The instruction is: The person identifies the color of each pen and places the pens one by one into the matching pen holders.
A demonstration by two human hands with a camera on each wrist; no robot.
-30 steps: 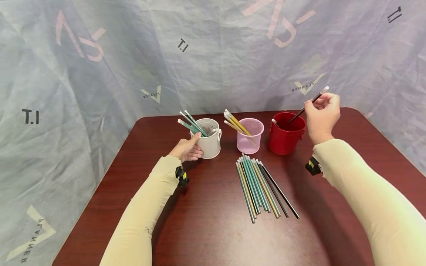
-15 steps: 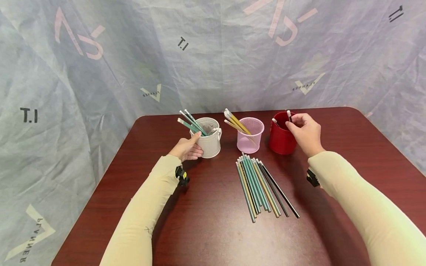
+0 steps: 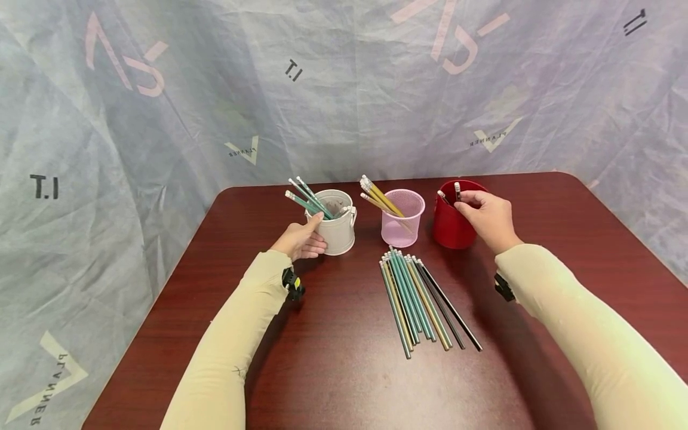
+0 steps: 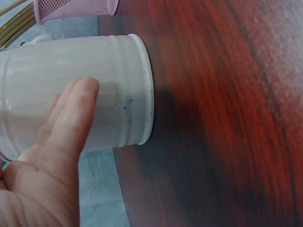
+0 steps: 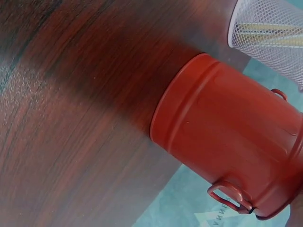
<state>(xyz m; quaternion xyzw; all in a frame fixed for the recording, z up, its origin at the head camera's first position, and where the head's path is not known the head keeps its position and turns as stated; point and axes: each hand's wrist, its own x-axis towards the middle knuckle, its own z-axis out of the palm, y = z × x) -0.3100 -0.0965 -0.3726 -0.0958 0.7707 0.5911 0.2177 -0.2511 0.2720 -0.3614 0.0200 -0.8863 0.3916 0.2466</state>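
R hand (image 3: 490, 221) pinches blk pencil (image 3: 458, 195) in fingers nr eraser end, shaft down in red bucket (image 3: 451, 230), prob. for control; L hand (image 3: 300, 240) lays straight, close-set fingers on white bucket (image 3: 341, 235), likely steadying it.

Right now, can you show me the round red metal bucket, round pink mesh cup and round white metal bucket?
Round red metal bucket (image 5: 232, 130): right wrist view, side wall.
Round pink mesh cup (image 3: 398, 234): head view, front wall.
Round white metal bucket (image 4: 110, 71): left wrist view, side wall.
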